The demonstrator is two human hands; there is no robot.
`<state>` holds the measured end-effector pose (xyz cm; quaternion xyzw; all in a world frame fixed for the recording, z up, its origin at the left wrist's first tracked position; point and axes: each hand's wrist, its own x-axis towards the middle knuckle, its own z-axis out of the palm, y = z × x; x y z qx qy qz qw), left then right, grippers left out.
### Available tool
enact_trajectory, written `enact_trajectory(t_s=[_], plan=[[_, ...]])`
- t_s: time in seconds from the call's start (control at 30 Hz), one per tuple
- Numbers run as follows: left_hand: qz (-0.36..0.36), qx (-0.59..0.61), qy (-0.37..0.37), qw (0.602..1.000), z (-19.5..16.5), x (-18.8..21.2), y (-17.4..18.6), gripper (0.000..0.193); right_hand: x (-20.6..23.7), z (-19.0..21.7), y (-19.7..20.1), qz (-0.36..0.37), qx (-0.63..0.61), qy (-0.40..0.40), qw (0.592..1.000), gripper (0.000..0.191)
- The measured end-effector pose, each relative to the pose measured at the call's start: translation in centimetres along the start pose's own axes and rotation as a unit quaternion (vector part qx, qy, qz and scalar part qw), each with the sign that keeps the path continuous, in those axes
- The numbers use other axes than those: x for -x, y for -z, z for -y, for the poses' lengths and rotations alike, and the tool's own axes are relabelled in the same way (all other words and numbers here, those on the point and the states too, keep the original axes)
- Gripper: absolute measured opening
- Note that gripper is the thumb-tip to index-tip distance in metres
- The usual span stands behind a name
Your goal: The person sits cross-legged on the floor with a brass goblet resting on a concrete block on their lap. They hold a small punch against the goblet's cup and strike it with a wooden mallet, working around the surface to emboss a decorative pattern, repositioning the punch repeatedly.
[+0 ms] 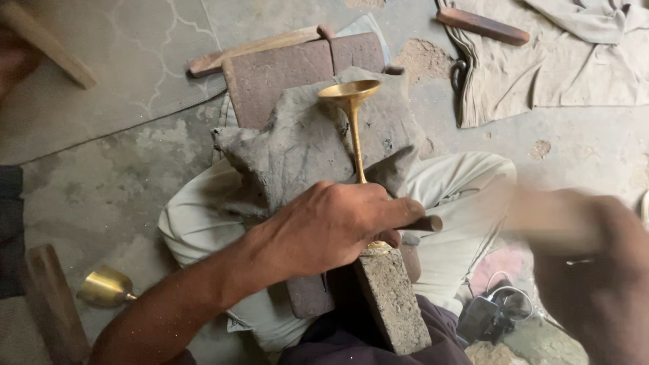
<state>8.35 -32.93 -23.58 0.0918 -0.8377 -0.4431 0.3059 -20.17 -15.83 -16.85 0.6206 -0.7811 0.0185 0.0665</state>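
My left hand [331,226] is closed around the lower end of a brass goblet-shaped piece [351,101], whose long thin stem runs up to a shallow bowl. The piece lies on a grey cloth [297,145] draped over a reddish-brown block [270,74] on my lap. The end of a dark rod [427,224] sticks out past my left thumb. My right hand [574,233] is at the right, heavily blurred by motion, and I cannot make out what it holds. A rough stone block [392,304] sits under my left hand.
A second brass cup [105,287] lies on the concrete floor at lower left beside a wooden piece [51,304]. A wooden handle [250,47] lies behind the block. At upper right a wooden bar [481,26] rests on a beige cloth [574,67]. A black device with cable [497,311] is at lower right.
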Motion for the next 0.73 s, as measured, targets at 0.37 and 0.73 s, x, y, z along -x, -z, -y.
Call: enact_trajectory(t_s=[0.37, 0.73], plan=[[0.102, 0.007, 0.047, 0.994, 1.1, -2.1, -0.9, 0.068, 3.3, -6.0, -4.5, 0.019, -0.137, -0.068, 0.988, 0.026], [0.275, -0.095, 0.084, 0.953, -1.8, -4.8, 0.4, 0.035, 2.2, -2.8, -3.4, 0.08, -0.066, -0.093, 0.99, 0.029]])
